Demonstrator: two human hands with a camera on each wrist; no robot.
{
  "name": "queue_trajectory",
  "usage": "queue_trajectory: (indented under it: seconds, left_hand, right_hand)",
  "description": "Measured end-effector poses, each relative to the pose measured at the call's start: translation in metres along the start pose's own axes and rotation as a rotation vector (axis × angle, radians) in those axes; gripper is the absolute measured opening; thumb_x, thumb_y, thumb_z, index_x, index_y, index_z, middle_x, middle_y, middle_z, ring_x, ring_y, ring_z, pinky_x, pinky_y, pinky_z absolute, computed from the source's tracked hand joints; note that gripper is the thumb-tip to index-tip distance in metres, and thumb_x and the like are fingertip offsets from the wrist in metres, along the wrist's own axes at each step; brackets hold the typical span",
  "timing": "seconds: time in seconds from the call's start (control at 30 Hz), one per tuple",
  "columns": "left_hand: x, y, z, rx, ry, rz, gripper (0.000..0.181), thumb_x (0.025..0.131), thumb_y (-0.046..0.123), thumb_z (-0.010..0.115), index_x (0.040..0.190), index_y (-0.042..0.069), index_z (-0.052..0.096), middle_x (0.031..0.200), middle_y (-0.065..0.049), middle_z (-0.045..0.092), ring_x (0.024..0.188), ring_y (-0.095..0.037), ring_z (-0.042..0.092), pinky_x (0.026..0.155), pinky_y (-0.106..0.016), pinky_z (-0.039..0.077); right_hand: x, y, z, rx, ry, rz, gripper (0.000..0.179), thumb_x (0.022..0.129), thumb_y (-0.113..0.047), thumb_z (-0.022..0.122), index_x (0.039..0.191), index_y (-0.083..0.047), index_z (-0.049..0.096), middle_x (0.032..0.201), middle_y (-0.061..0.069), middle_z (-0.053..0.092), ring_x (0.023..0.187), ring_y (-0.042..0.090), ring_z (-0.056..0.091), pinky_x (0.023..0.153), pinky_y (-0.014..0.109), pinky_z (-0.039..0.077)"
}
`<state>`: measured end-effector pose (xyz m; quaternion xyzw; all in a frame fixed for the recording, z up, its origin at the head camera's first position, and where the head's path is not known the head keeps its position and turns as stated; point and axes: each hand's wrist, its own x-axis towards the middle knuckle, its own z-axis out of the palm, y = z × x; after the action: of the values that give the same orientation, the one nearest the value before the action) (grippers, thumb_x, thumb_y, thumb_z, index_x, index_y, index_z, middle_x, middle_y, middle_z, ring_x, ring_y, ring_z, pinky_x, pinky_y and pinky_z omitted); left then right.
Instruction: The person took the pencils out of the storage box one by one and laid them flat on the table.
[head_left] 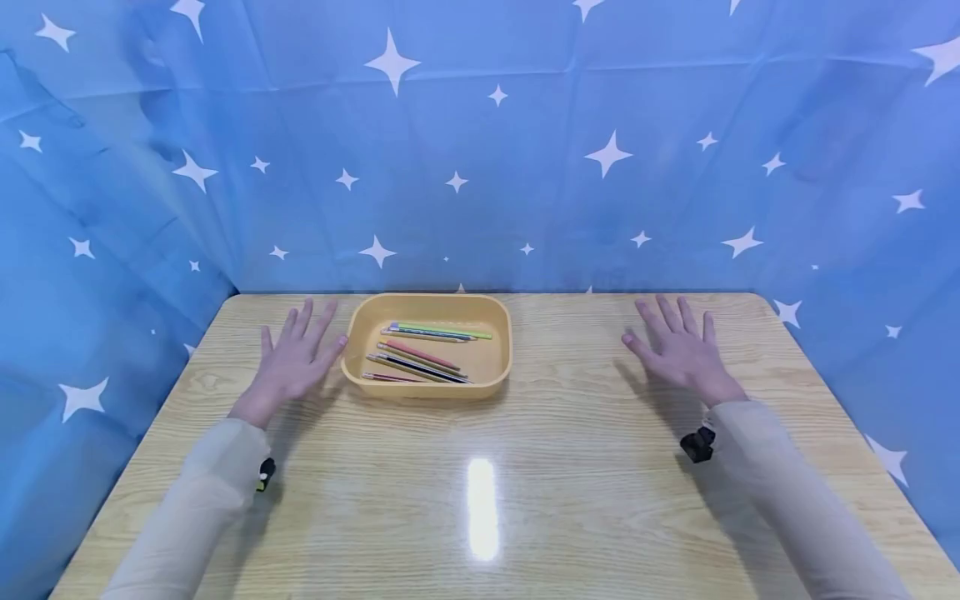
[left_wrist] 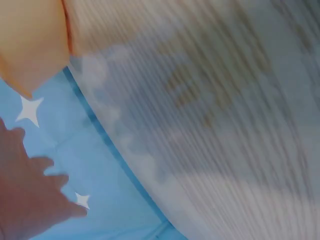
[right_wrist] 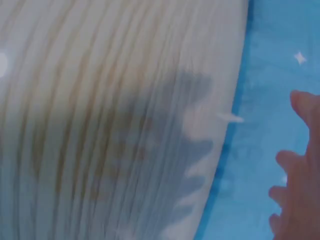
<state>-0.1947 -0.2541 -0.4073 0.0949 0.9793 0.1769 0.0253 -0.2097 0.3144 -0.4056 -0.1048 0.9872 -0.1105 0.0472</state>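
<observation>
In the head view a shallow tan tray [head_left: 426, 391] stands at the back of the table, left of centre. Several pencils [head_left: 423, 357] lie in it, among them a pink one, a light green one and dark ones. My left hand [head_left: 296, 354], fingers spread, is just left of the tray, its thumb close to the rim; whether they touch I cannot tell. Far to the right of the tray, my right hand [head_left: 681, 348] is spread over the wood and holds nothing. Both wrist views show spread fingers and a hand's shadow on the tabletop.
The wood-grained table [head_left: 585, 483] has a bright light reflection [head_left: 482, 508] near its front middle. Behind it and along both sides hangs a blue curtain [head_left: 525, 133] with white stars. Small black devices sit at both wrists, the right one [head_left: 697, 445] plainer to see.
</observation>
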Motion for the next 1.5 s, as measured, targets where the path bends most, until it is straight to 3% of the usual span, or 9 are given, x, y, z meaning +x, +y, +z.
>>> queue_trajectory:
  seconds: [0.2,0.5,0.73,0.97,1.27,1.5]
  left_hand:
    - [0.002,0.011,0.006,-0.051,-0.08,0.107,0.07,0.102,0.051,0.034,0.157,0.019,0.006,0.159,-0.022,0.004,0.143,-0.043,0.007,0.101,-0.072,-0.009]
    - [0.006,0.02,0.01,-0.152,-0.143,0.146,0.084,0.099,0.046,0.047,0.156,0.012,-0.005,0.158,-0.02,0.009,0.142,-0.044,0.011,0.102,-0.073,-0.003]
    - [0.007,0.019,0.016,-0.249,-0.166,0.139,0.095,0.096,0.046,0.053,0.153,0.01,-0.014,0.157,-0.025,0.006,0.14,-0.046,0.013,0.107,-0.067,0.005]
    - [0.007,0.016,0.021,-0.386,-0.205,0.098,0.101,0.094,0.05,0.056,0.152,0.013,-0.019,0.152,-0.033,0.013,0.132,-0.049,0.031,0.108,-0.057,0.025]
    - [0.007,0.016,0.021,-0.377,-0.219,0.071,0.103,0.093,0.053,0.057,0.153,0.014,-0.018,0.151,-0.033,0.018,0.131,-0.048,0.035,0.107,-0.056,0.028]
    - [0.007,0.017,0.021,-0.377,-0.227,0.056,0.107,0.091,0.05,0.062,0.152,0.014,-0.018,0.15,-0.034,0.02,0.132,-0.049,0.032,0.107,-0.057,0.026]
  right_hand:
    - [0.006,-0.015,0.009,0.011,-0.021,-0.102,0.073,0.1,-0.056,0.032,0.155,-0.009,0.018,0.158,0.025,0.0,0.142,0.044,-0.007,0.107,0.064,-0.01]
    - [0.01,-0.05,0.017,0.043,0.0,-0.23,0.066,0.101,-0.049,0.04,0.151,-0.008,0.031,0.155,0.027,0.017,0.142,0.044,0.007,0.11,0.063,0.0]
    - [0.014,-0.074,0.021,0.061,0.051,-0.321,0.062,0.1,-0.046,0.046,0.149,-0.009,0.037,0.152,0.026,0.026,0.142,0.042,0.013,0.112,0.059,0.003]
    - [0.019,-0.097,0.021,0.127,0.107,-0.442,0.056,0.1,-0.039,0.049,0.146,-0.008,0.042,0.148,0.024,0.034,0.14,0.042,0.021,0.111,0.059,0.014]
    - [0.026,-0.128,0.019,0.229,0.085,-0.538,0.049,0.102,-0.03,0.046,0.145,-0.007,0.043,0.146,0.02,0.039,0.138,0.037,0.028,0.11,0.054,0.025]
    - [0.03,-0.154,0.027,0.311,0.1,-0.558,0.043,0.102,-0.026,0.048,0.14,-0.005,0.048,0.141,0.019,0.046,0.131,0.034,0.04,0.107,0.051,0.032]
